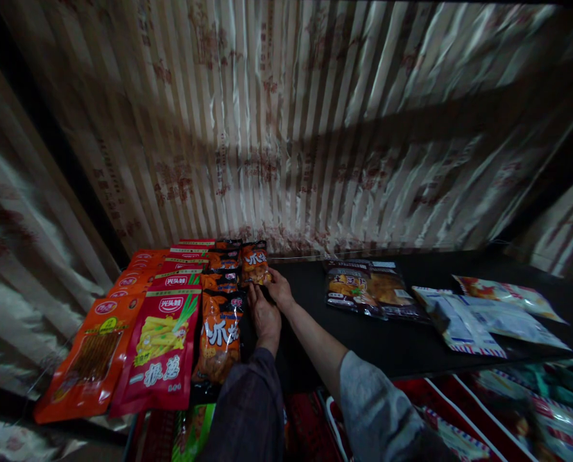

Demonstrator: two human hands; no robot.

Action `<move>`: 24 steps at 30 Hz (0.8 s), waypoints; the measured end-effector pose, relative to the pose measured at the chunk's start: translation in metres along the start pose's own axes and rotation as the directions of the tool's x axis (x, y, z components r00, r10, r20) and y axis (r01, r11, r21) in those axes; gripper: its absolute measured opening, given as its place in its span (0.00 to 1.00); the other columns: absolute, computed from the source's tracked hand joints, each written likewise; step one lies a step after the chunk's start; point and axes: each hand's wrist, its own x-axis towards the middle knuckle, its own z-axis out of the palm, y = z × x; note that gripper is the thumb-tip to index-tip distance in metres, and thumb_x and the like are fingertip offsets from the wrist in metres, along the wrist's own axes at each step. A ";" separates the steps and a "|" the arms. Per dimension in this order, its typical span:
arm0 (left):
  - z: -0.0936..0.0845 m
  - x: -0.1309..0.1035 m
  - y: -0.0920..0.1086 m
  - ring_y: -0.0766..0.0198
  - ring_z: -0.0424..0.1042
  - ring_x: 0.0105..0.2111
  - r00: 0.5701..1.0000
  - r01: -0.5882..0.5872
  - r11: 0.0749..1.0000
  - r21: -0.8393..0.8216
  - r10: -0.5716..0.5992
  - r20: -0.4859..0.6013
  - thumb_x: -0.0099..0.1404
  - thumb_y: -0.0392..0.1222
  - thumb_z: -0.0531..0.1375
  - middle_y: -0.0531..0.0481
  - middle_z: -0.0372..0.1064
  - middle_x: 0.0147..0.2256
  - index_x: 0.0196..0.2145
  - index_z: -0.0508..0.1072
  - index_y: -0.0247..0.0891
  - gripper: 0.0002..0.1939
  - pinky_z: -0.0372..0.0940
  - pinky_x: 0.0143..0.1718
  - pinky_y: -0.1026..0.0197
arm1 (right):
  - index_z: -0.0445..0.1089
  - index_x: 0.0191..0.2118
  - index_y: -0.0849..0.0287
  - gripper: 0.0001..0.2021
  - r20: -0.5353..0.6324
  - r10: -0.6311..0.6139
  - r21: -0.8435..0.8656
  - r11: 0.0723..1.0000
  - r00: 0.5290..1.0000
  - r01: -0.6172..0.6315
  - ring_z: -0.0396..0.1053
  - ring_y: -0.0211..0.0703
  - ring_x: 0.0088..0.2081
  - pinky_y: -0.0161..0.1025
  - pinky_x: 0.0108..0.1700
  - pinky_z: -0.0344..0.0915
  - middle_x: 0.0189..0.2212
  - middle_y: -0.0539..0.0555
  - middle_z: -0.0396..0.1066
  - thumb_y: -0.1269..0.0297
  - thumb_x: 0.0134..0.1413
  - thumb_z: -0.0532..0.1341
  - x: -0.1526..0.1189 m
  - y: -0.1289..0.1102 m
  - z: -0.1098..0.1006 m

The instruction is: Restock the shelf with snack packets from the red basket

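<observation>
Both my hands reach onto the dark shelf point(305, 359), close together at the lower edge of a small orange and black snack bag point(256, 260). The bag leans against the back wall, to the right of a column of similar bags point(220, 337). My left hand point(265, 319) has its fingers together, pointing up at the bag's bottom edge. Beside it, my right hand point(280, 290) pinches the bag's lower right corner between thumb and fingers; some fingertips are hard to make out in the dim light.
Pink-red packets point(161, 353) and orange packets point(94, 359) stand in overlapping rows at the left. Brown bags point(363, 289) and white packets point(464, 321) lie on the right. Striped sheeting point(290, 128) covers the back, and more packets point(521, 410) show on a lower level.
</observation>
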 end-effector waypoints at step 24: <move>0.002 0.001 -0.002 0.53 0.49 0.63 1.000 0.027 1.000 0.005 -0.027 0.007 0.61 0.29 0.48 0.36 0.52 0.61 0.56 0.64 0.29 0.25 0.48 0.62 0.54 | 0.67 0.51 0.50 0.17 -0.014 0.007 -0.566 0.825 1.000 -0.013 0.69 0.49 0.44 0.40 0.44 0.62 0.44 0.57 0.69 0.57 0.55 0.55 -0.023 -0.029 -0.015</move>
